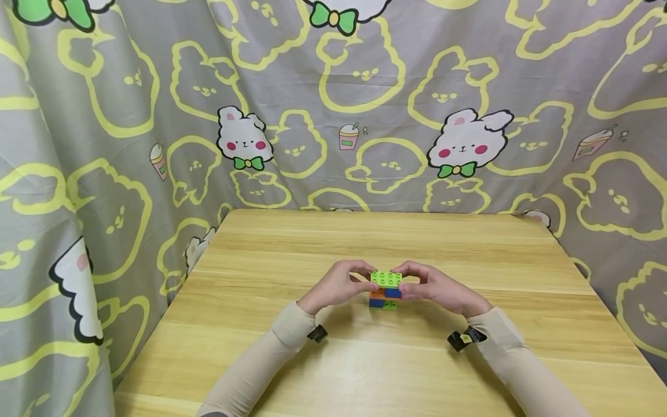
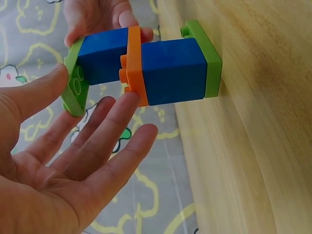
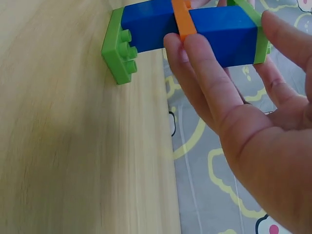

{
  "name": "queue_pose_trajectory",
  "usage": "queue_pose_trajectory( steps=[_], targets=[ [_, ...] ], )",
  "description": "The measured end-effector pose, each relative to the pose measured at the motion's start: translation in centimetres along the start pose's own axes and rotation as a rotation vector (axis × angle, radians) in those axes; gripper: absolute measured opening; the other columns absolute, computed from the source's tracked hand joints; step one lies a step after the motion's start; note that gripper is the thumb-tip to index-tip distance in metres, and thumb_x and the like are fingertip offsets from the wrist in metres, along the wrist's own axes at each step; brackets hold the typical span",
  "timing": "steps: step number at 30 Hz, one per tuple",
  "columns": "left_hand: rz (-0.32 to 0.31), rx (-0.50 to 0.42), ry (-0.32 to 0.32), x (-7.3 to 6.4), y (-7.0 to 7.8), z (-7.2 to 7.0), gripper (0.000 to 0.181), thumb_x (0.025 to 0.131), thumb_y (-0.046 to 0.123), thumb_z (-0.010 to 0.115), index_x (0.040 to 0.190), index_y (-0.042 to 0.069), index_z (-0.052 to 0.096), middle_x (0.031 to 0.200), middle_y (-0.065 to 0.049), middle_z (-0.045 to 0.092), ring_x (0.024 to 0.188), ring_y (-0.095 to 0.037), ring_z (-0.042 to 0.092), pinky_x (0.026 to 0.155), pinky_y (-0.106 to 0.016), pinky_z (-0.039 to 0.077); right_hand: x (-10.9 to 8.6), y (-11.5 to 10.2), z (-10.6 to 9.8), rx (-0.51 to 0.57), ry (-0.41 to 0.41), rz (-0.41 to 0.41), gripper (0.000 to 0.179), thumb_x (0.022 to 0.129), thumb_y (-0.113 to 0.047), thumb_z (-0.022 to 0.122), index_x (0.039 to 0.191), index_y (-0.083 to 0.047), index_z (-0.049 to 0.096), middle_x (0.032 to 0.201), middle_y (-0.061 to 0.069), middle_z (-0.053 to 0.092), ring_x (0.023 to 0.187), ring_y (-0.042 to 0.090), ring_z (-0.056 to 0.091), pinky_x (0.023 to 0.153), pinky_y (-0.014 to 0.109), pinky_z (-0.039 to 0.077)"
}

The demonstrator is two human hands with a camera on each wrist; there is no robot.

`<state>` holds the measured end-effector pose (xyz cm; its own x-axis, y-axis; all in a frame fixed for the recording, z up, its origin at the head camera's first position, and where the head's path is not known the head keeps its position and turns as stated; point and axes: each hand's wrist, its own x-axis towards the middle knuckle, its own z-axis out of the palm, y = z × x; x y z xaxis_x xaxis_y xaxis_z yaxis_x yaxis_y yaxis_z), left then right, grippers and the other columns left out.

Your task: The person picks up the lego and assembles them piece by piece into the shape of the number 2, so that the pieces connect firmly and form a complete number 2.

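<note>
A small stack of toy building blocks stands on the wooden table between the hands. From the bottom it has a green plate [image 3: 116,46], a blue block [image 2: 174,72] at one end, an orange plate [image 2: 136,66], a second blue block [image 3: 224,34] at the other end, and a green top plate [image 1: 386,279] with studs. My left hand [image 1: 339,285] pinches the left end of the top plate between thumb and finger; another fingertip lies by the orange plate. My right hand [image 1: 436,287] pinches the right end, its other fingertips near the orange plate. The upper blue block overhangs an open gap.
The wooden table [image 1: 260,255] reaches back to a grey curtain [image 1: 307,162] with yellow outlines and rabbit faces, which also hangs along both sides. Small black devices [image 1: 317,333] are strapped at the wrists over beige sleeves.
</note>
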<state>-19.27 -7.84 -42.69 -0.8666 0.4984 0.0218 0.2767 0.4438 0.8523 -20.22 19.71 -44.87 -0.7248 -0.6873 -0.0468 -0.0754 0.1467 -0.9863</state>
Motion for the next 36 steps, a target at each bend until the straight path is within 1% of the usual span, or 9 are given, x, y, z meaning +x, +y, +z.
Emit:
queue_pose_trajectory(
  steps=[4, 11, 15, 20, 24, 28, 33, 36],
  targets=[
    [-0.004, 0.0, 0.001, 0.19, 0.07, -0.08, 0.03, 0.093, 0.023, 0.078, 0.119, 0.011, 0.074, 0.105, 0.001, 0.072, 0.096, -0.012, 0.067, 0.082, -0.025, 0.058, -0.01, 0.0, -0.17, 0.005, -0.001, 0.003, 0.031, 0.104, -0.016, 0.06, 0.133, -0.005, 0.058, 0.14, 0.022, 0.045, 0.117, 0.037, 0.061, 0.096, 0.044, 0.057],
    [0.009, 0.004, -0.001, 0.42, -0.08, -0.13, 0.029, 0.092, 0.022, 0.079, 0.118, 0.01, 0.074, 0.105, 0.001, 0.072, 0.099, -0.014, 0.067, 0.082, -0.024, 0.058, 0.05, 0.03, -0.2, 0.008, -0.001, -0.017, 0.03, 0.104, -0.014, 0.06, 0.133, -0.004, 0.058, 0.139, 0.022, 0.046, 0.121, 0.047, 0.056, 0.095, 0.039, 0.057],
    [0.009, 0.002, -0.001, 0.33, -0.02, -0.12, 0.029, 0.092, 0.023, 0.079, 0.118, 0.01, 0.074, 0.105, 0.001, 0.072, 0.097, -0.011, 0.066, 0.081, -0.025, 0.058, -0.01, -0.08, -0.05, 0.01, -0.004, -0.023, 0.031, 0.104, -0.014, 0.059, 0.134, -0.003, 0.057, 0.139, 0.022, 0.046, 0.121, 0.046, 0.056, 0.096, 0.038, 0.057],
    [0.004, 0.01, -0.003, 0.23, 0.04, -0.04, 0.029, 0.093, 0.024, 0.078, 0.119, 0.011, 0.073, 0.105, 0.001, 0.071, 0.097, -0.012, 0.067, 0.081, -0.024, 0.058, -0.15, -0.26, 0.06, 0.005, -0.005, -0.007, 0.032, 0.104, -0.014, 0.059, 0.135, -0.004, 0.056, 0.14, 0.022, 0.044, 0.12, 0.04, 0.058, 0.098, 0.042, 0.056],
    [0.001, 0.005, -0.006, 0.11, 0.07, 0.06, 0.03, 0.093, 0.024, 0.078, 0.119, 0.01, 0.072, 0.106, 0.0, 0.071, 0.095, -0.018, 0.07, 0.079, -0.025, 0.058, -0.2, -0.2, 0.12, -0.002, -0.007, 0.008, 0.034, 0.105, -0.016, 0.059, 0.136, -0.005, 0.054, 0.141, 0.022, 0.043, 0.12, 0.038, 0.059, 0.099, 0.049, 0.054],
    [-0.006, -0.018, -0.012, -0.07, 0.02, 0.2, 0.031, 0.093, 0.024, 0.078, 0.12, 0.01, 0.071, 0.105, -0.004, 0.071, 0.089, -0.023, 0.074, 0.075, -0.026, 0.059, -0.21, -0.07, 0.23, 0.001, -0.004, 0.02, 0.036, 0.105, -0.017, 0.059, 0.139, -0.006, 0.053, 0.142, 0.023, 0.042, 0.119, 0.038, 0.061, 0.099, 0.056, 0.053],
    [-0.012, -0.01, -0.011, -0.26, 0.14, 0.21, 0.033, 0.093, 0.026, 0.078, 0.122, 0.012, 0.069, 0.106, -0.005, 0.072, 0.083, -0.017, 0.074, 0.072, -0.027, 0.059, -0.19, -0.03, 0.47, 0.003, 0.002, 0.033, 0.04, 0.105, -0.019, 0.06, 0.143, -0.008, 0.051, 0.144, 0.022, 0.043, 0.115, 0.035, 0.064, 0.098, 0.057, 0.053],
    [-0.016, -0.002, -0.008, -0.37, 0.26, 0.16, 0.034, 0.093, 0.026, 0.077, 0.122, 0.012, 0.069, 0.106, -0.006, 0.072, 0.082, -0.014, 0.073, 0.072, -0.027, 0.059, -0.21, -0.07, 0.6, 0.009, 0.003, 0.035, 0.042, 0.105, -0.02, 0.059, 0.145, -0.008, 0.05, 0.145, 0.022, 0.042, 0.115, 0.036, 0.065, 0.098, 0.058, 0.052]
  ],
)
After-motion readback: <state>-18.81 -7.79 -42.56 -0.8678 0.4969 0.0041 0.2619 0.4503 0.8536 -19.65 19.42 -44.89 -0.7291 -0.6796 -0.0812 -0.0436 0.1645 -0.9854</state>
